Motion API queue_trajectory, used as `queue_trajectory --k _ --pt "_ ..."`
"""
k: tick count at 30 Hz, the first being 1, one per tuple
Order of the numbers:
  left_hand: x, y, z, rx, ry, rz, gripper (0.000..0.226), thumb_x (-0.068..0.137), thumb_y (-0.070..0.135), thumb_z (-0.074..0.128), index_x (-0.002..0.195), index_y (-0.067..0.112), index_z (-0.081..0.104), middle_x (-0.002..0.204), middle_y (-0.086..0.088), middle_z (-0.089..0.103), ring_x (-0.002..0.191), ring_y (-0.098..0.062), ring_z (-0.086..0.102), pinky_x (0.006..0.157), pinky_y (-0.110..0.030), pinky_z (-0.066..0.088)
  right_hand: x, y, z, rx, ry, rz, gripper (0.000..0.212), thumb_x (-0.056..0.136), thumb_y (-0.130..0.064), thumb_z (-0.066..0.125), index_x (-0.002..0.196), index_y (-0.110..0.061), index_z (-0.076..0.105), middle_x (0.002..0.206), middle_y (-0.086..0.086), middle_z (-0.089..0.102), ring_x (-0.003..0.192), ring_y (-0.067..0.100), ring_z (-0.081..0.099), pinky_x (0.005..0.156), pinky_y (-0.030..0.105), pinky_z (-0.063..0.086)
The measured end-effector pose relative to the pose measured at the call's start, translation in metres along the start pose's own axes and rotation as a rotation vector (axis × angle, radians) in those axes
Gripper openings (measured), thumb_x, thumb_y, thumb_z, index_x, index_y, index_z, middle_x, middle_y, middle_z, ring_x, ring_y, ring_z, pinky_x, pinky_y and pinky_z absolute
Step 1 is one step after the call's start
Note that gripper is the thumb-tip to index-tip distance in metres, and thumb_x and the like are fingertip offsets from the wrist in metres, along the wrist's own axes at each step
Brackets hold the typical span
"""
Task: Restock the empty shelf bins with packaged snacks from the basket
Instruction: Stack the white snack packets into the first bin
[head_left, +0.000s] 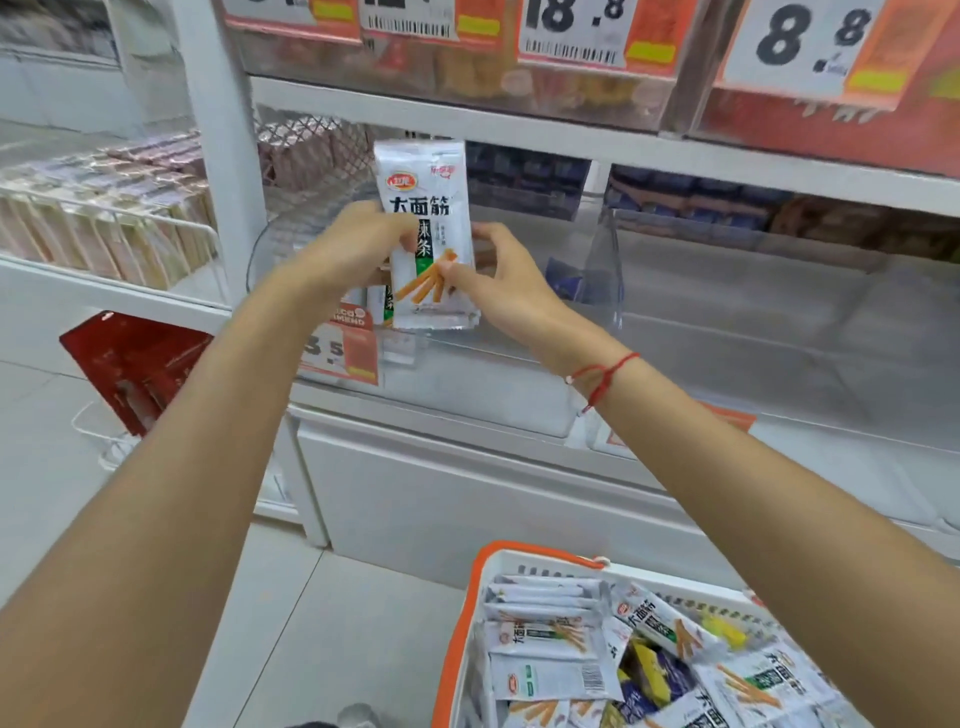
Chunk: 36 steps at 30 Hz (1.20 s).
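Packets (428, 234), silver foil snack stack: we judged them light, pliant, slippery; left hand (353, 249) and right hand (498, 280) pinched opposite long edges, the best hold.

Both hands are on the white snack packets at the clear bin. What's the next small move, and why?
Probably lower the stack of packets into the clear bin behind it and let go. The left hand and right hand grip it upright at the bin's front, the bin looks mostly bare, and the basket holds more.
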<state>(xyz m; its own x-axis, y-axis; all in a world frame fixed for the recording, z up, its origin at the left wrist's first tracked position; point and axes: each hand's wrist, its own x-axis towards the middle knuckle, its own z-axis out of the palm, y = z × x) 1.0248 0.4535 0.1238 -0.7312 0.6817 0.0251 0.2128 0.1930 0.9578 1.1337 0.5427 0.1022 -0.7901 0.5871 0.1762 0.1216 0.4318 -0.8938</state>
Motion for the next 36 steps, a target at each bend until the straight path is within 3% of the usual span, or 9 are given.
queue_trajectory --k 6,9,12,15,20,24,29,32,36 --pt "0.021 -0.025 -0.005 0.315 0.031 0.033 0.016 0.083 0.000 0.056 0.097 0.006 0.060 0.098 -0.004 0.064 0.093 -0.019 0.058 0.080 -0.030 0.049 0.022 0.027 0.012 -0.155 -0.091 -0.031 0.046 0.092 -0.019 0.061 0.130 -0.010 0.037 0.111 -0.003 0.054 0.107 0.017 0.055 0.095 0.036 0.047" --pt "0.027 -0.043 -0.009 0.566 0.092 -0.005 0.031 0.076 0.008 0.068 0.106 0.005 0.062 0.108 -0.013 0.064 0.102 -0.033 0.057 0.087 -0.044 0.051 0.038 0.038 0.020 -0.191 -0.152 0.006 0.055 0.088 -0.012 0.065 0.132 -0.008 0.033 0.109 -0.003 0.052 0.110 0.022 0.054 0.096 0.042 0.047" --pt "0.026 -0.052 -0.011 0.734 0.155 0.019 0.039 0.071 0.014 0.072 0.108 0.013 0.059 0.106 -0.009 0.066 0.098 -0.034 0.060 0.084 -0.044 0.051 0.052 0.042 0.032 -0.244 -0.237 0.086 0.064 0.078 -0.015 0.074 0.131 -0.010 0.040 0.122 0.007 0.057 0.112 0.026 0.057 0.096 0.043 0.048" --pt "0.024 -0.052 -0.010 0.762 0.200 0.018 0.040 0.068 0.016 0.075 0.105 0.014 0.061 0.102 -0.009 0.067 0.095 -0.033 0.061 0.080 -0.039 0.052 0.061 0.047 0.042 -0.312 -0.296 0.118 0.059 0.077 -0.026 0.077 0.129 -0.014 0.050 0.122 0.005 0.061 0.105 0.020 0.058 0.080 0.029 0.051" --pt "0.024 -0.051 -0.009 0.741 0.339 0.044 0.067 0.076 0.010 0.070 0.138 0.023 0.046 0.124 -0.012 0.061 0.115 -0.035 0.055 0.087 -0.039 0.045 0.075 0.049 0.045 -0.426 -0.292 0.243 0.041 0.082 -0.027 0.070 0.119 -0.012 0.062 0.110 0.006 0.064 0.091 0.021 0.060 0.071 0.028 0.051" --pt "0.021 -0.052 -0.003 0.766 0.396 0.098 0.061 0.079 -0.001 0.059 0.134 0.024 0.055 0.126 -0.015 0.060 0.117 -0.038 0.053 0.089 -0.038 0.044 0.076 0.039 0.052 -0.478 -0.386 0.243 0.033 0.093 -0.018 0.055 0.124 -0.008 0.059 0.099 0.004 0.061 0.078 0.016 0.055 0.062 0.024 0.047" --pt "0.031 -0.052 -0.005 0.675 0.336 0.163 0.062 0.073 -0.008 0.058 0.127 0.024 0.059 0.127 -0.007 0.061 0.115 -0.032 0.056 0.094 -0.040 0.047 0.072 0.038 0.057 -0.485 -0.433 0.158 0.030 0.091 -0.031 0.058 0.117 -0.016 0.061 0.118 0.008 0.066 0.108 0.024 0.063 0.096 0.037 0.051" --pt "0.039 -0.048 -0.005 0.741 0.283 0.204 0.058 0.072 -0.009 0.061 0.123 0.020 0.061 0.123 -0.010 0.061 0.112 -0.035 0.055 0.085 -0.041 0.047 0.076 0.045 0.057 -0.430 -0.404 0.155 0.019 0.085 -0.031 0.067 0.101 -0.022 0.062 0.110 0.002 0.068 0.103 0.019 0.064 0.093 0.031 0.051" --pt "0.048 -0.039 -0.010 0.845 0.255 0.218 0.050 0.072 -0.006 0.068 0.115 0.020 0.065 0.120 -0.010 0.062 0.111 -0.035 0.055 0.084 -0.039 0.045 0.085 0.050 0.063 -0.437 -0.228 0.172 0.036 0.076 -0.030 0.074 0.108 -0.017 0.064 0.108 0.003 0.067 0.100 0.018 0.063 0.080 0.024 0.050"
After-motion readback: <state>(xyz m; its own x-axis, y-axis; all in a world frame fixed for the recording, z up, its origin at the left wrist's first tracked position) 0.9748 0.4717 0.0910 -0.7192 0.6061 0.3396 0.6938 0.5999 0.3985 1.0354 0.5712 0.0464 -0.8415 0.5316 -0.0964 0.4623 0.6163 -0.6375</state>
